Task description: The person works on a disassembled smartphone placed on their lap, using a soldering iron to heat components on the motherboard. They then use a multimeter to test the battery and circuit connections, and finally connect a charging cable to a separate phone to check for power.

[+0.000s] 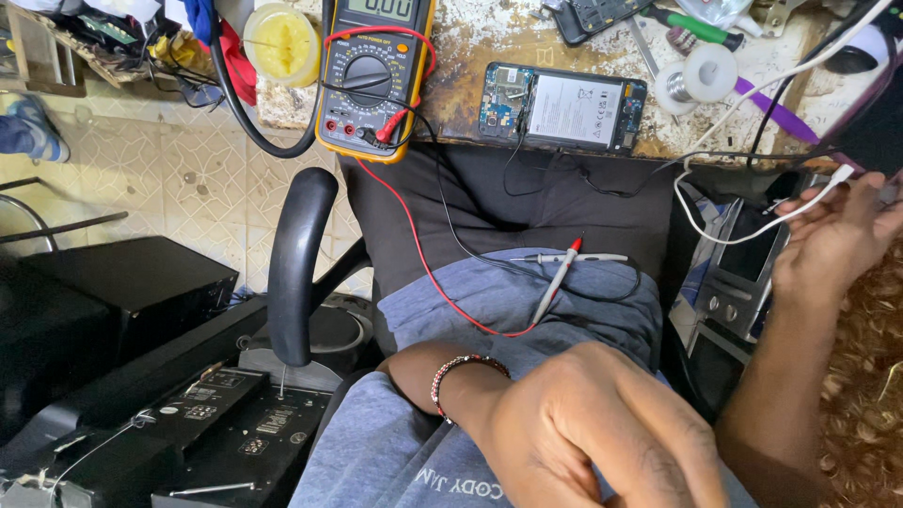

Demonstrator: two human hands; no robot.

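Note:
My right hand (pixel 832 240) is at the right edge, fingers closed on a white cable (pixel 724 230) near its white plug (pixel 842 174). My left hand (pixel 602 428), a beaded bracelet (pixel 463 369) on its wrist, lies low over my lap with fingers curled and nothing seen in them. Two multimeter probes (pixel 564 268) rest on my grey shorts, their red and black leads running up to a yellow multimeter (pixel 376 75) on the bench edge. An opened phone (pixel 564 108) with bare battery and circuit board lies on the bench.
A solder spool (pixel 701 75), a green-handled tool (pixel 701 26) and a yellow tub (pixel 282 42) sit on the worn bench. A black chair armrest (pixel 296 263) stands at my left. Black audio units (pixel 188 414) crowd the tiled floor; a silver device (pixel 743 273) sits at my right.

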